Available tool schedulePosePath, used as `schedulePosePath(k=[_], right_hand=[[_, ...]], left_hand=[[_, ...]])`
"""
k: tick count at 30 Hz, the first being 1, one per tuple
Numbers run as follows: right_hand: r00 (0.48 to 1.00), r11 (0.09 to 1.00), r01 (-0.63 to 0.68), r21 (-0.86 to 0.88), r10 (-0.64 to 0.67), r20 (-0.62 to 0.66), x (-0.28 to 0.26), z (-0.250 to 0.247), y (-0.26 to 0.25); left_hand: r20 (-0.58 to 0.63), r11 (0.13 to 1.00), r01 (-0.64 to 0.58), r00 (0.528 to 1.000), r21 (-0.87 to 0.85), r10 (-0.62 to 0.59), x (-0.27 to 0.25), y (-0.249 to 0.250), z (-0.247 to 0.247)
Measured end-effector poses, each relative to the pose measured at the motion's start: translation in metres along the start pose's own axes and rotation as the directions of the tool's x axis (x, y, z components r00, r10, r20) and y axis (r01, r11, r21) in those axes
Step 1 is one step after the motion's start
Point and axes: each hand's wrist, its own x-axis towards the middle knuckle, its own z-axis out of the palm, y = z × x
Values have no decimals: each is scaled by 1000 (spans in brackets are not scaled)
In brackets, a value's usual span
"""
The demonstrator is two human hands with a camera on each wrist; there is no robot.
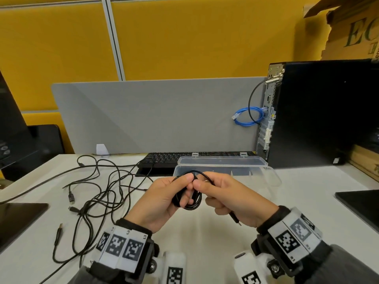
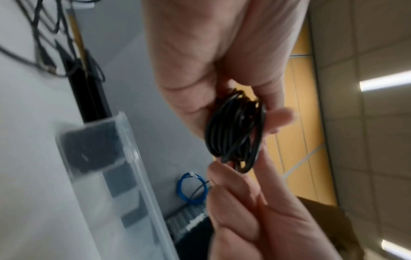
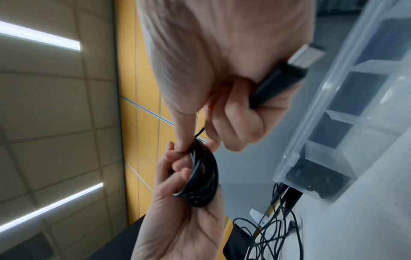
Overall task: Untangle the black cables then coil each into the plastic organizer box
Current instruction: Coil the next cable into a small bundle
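Left hand (image 1: 162, 198) grips the coiled cable (image 1: 187, 198); right hand (image 1: 231, 198) pinches its end (plug (image 3: 286, 75) in palm) before the box (image 1: 256, 173).

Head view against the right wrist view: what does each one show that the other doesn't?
Only the head view shows the loose tangle of black cables spread over the desk's left side, the keyboard and the computer tower. Only the right wrist view shows the USB plug jutting from the right hand. Both show the coiled cable gripped by the left hand and the organizer box.
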Motion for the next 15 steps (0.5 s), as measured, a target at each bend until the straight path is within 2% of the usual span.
schedulePosePath(k=[3, 5, 7, 8, 10, 12, 13, 14, 15], right_hand=[[1000, 1000, -25, -10, 25, -16, -1, -1, -1], [999, 999, -44, 11, 45, -26, -5, -1, -3], [998, 999, -39, 4, 39, -44, -10, -1, -5], [996, 999, -21, -44, 18, -84, -11, -3, -4], [980, 940, 3, -341, -71, -186, -13, -13, 1], [957, 731, -64, -679, -147, -248, -16, -24, 10], [941, 651, -115, -751, -170, -292, -17, -26, 12], [922, 638, -141, -757, -195, -336, -17, -26, 13], [908, 689, -126, -714, -211, -363, -16, -26, 15]], left_hand=[[-20, 960, -87, 995, 267, 95, 1, 0, -3], [24, 845, -177, 981, 505, 192, 0, 0, -4], [44, 755, -222, 968, 617, 249, -1, 0, -4], [25, 746, -215, 966, 630, 257, -2, 0, -5], [-1, 818, -175, 978, 548, 210, -4, 0, -5], [28, 887, -156, 987, 435, 160, -5, -2, -1], [46, 895, -163, 986, 414, 158, -5, -4, 2], [59, 897, -172, 985, 407, 162, -5, -6, 5], [57, 900, -173, 985, 400, 164, -4, -7, 8]])
